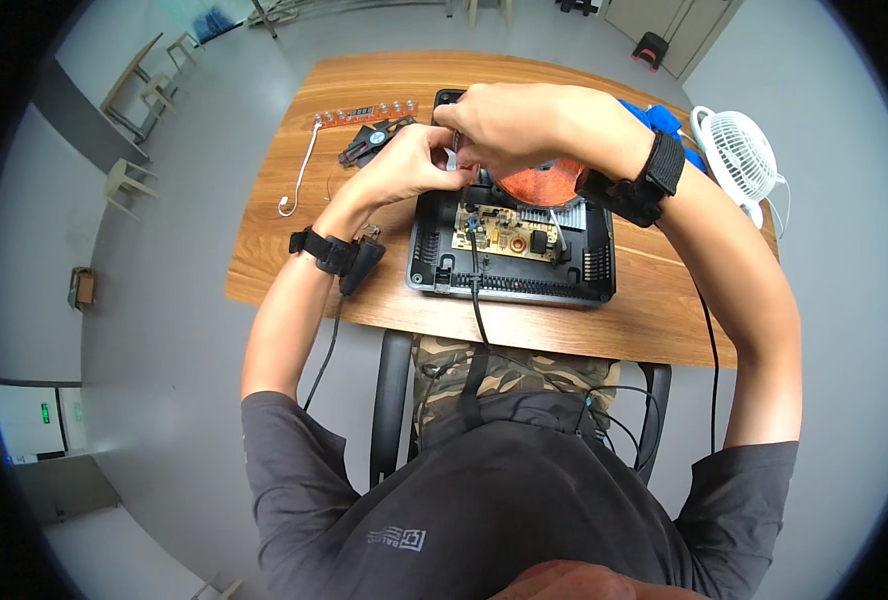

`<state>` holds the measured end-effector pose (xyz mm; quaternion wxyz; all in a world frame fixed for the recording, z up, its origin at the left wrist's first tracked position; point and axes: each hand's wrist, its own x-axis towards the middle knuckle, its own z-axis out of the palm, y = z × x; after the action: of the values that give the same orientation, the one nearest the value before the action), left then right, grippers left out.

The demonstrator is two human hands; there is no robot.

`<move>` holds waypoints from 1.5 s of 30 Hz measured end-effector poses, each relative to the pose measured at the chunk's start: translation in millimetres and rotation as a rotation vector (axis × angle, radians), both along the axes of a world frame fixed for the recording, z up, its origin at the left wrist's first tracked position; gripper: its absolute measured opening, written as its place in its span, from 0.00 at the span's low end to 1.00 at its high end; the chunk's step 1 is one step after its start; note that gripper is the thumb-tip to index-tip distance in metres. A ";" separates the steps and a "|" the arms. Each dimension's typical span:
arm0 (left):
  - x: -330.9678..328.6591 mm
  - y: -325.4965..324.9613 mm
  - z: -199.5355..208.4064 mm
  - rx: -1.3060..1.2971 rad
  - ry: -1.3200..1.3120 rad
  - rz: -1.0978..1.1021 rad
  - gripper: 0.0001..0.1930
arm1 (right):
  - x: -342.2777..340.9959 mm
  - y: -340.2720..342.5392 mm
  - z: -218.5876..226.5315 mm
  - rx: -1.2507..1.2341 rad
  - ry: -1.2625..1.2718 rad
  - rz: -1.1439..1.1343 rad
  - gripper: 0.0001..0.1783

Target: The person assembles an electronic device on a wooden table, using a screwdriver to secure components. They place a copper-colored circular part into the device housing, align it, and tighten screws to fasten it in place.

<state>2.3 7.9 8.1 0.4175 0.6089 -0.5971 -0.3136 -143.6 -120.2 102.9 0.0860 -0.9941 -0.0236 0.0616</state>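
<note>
One board (507,236) is set in the black case (509,272) at the frame's centre, the coil (541,188) beyond it. Upper centre, the left hand (411,160) and right hand (501,124) are held close together; whether anything is grasped cannot be told. A fan (742,155) is seen upper right.

The left arm (289,335) and right arm (729,275) reach far and inward, elbows bent; the left hand (414,162) and right hand (494,125) nearly meet, fingers (452,180) curled.
</note>
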 end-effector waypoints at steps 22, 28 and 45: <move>-15.0 -0.6 14.3 0.004 0.059 0.027 0.24 | -5.6 11.9 16.9 -0.093 0.127 -0.153 0.13; -13.4 -2.2 12.4 0.025 0.085 0.024 0.29 | -15.3 3.0 16.5 -0.071 0.039 -0.079 0.19; -23.4 3.0 15.9 -0.029 0.101 0.150 0.22 | 3.3 14.4 12.4 -0.185 0.042 -0.142 0.19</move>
<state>-21.1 10.9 24.0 0.4782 0.6293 -0.5324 -0.3032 -140.3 -105.9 115.3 -0.0015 -0.9955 0.0545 0.0779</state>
